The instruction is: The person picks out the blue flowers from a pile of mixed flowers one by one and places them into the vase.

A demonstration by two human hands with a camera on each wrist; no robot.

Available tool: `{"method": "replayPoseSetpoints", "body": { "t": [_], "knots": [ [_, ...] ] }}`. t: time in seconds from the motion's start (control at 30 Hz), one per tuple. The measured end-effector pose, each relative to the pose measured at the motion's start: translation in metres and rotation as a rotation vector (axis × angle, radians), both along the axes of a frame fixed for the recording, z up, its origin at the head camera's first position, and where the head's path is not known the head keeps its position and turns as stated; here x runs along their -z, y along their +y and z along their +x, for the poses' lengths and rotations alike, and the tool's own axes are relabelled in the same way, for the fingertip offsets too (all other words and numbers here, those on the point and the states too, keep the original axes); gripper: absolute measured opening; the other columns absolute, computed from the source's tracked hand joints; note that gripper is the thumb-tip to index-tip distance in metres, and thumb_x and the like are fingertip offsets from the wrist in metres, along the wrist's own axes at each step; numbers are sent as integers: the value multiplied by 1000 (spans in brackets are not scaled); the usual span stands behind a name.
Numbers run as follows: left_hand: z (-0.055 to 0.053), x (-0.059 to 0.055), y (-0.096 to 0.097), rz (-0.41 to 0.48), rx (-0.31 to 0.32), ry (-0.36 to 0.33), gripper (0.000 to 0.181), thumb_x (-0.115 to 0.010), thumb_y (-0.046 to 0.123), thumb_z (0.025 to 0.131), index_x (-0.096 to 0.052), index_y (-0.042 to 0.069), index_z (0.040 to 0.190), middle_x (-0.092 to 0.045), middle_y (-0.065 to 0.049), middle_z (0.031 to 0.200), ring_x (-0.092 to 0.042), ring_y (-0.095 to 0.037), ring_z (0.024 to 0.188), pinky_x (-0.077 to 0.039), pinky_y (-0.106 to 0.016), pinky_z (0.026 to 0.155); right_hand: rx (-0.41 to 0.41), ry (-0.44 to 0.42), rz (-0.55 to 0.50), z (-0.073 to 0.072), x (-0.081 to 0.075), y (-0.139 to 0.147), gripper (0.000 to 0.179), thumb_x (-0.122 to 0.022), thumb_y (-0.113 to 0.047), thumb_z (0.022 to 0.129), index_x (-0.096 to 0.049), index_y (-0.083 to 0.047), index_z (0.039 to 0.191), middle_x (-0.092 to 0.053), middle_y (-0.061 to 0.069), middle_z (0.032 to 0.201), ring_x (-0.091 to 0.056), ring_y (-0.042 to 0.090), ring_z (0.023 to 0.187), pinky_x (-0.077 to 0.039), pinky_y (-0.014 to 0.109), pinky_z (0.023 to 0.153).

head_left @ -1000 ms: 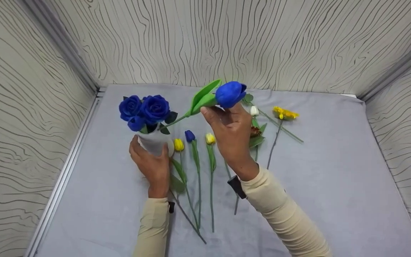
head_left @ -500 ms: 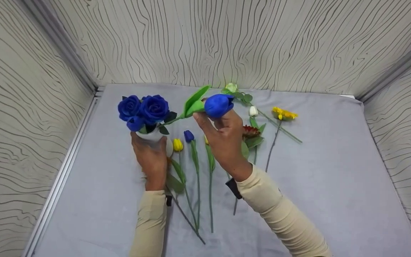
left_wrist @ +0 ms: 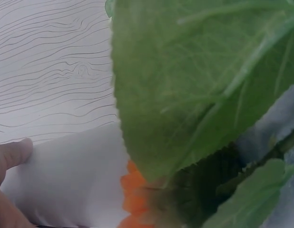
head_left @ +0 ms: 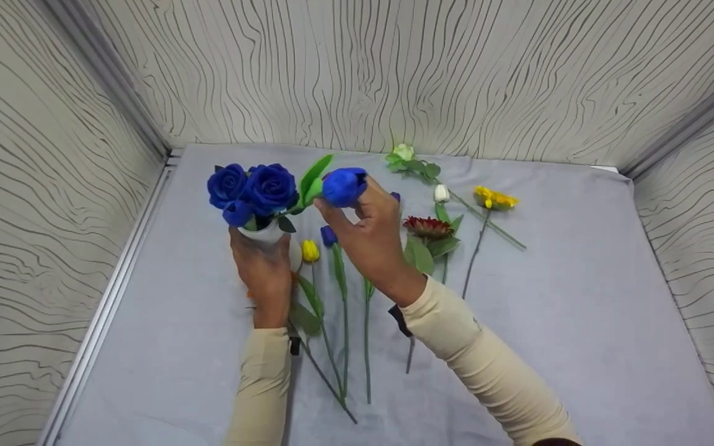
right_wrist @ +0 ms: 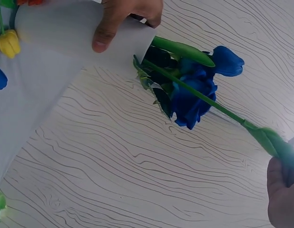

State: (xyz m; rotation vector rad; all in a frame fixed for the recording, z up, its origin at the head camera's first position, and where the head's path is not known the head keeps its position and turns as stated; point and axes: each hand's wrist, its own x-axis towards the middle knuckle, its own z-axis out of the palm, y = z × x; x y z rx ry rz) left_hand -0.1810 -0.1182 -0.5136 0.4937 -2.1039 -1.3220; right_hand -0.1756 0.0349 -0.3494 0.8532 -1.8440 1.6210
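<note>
At the left, three blue blooms (head_left: 270, 188) crowd out of the mouth of a white vase (head_left: 264, 236), and the left hand (head_left: 263, 275) is wrapped about its body, thumb on the right side; whether the vase's base touches the cloth (head_left: 177, 371) I cannot tell. An orange flower (left_wrist: 135, 197) shows beside it in the left wrist view. Just right lie a yellow tulip (head_left: 310, 251) and a small blue tulip (head_left: 328, 236), stems pointing back to the person. Above that one is the large blue tulip (head_left: 343, 187), pinched close under its bloom by the thumb and fingers of the right hand (head_left: 372, 238). Its long axis runs leftward from that hand to the vase, and the right wrist view shows the stem slanting into the mouth beside the other blooms, its lower end hidden inside. The right hand is nearer the bloom, the left nearer the mouth. Farther right lie a pale rose (head_left: 403, 152), a dark red flower (head_left: 428, 228), a white tulip (head_left: 441, 193) and a yellow flower (head_left: 496, 198)
</note>
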Motion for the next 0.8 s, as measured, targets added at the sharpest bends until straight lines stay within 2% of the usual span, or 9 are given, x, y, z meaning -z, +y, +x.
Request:
{"method": "replayPoseSetpoints", "body": {
  "t": [0.1, 0.2, 0.4, 0.63, 0.8],
  "knots": [
    [0, 1, 1, -16, -1, 1, 92, -79, 17, 80, -22, 8, 152, -36, -13, 148, -36, -23, 135, -27, -40, 111, 14, 69, 95, -6, 2, -6, 7, -69, 1, 86, -66, 2, 92, -63, 10, 90, -61, 17, 84, -52, 30, 74],
    [1, 1, 0, -19, 0, 4, 93, -79, 17, 81, -20, 9, 152, -34, -12, 150, -34, -22, 136, -26, -40, 111, -5, 104, 152, -10, 7, -14, 5, -66, -4, 90, -65, 0, 94, -63, 8, 92, -60, 15, 85, -50, 29, 76],
    [3, 2, -2, 8, 14, 2, 92, -78, 17, 82, -19, 10, 153, -32, -11, 151, -31, -18, 137, -24, -40, 112, -38, 101, 183, -12, 15, -29, 13, -63, -7, 93, -66, 1, 102, -65, 9, 97, -63, 12, 92, -51, 26, 83],
    [4, 1, -2, -54, 20, -2, 92, -77, 18, 83, -18, 5, 152, -35, -17, 147, -36, -25, 134, -30, -45, 108, -24, 106, 222, -13, 15, -38, 14, -63, -7, 93, -67, 0, 104, -65, 8, 99, -60, 10, 84, -50, 22, 75],
    [1, 0, 0, -46, 15, -17, 90, -77, 21, 82, -21, 6, 151, -39, -16, 144, -39, -26, 131, -33, -47, 106, -45, 78, 236, -16, 13, -40, 17, -61, -8, 94, -66, 0, 108, -64, 7, 102, -61, 8, 89, -50, 21, 79]
  ]
}}
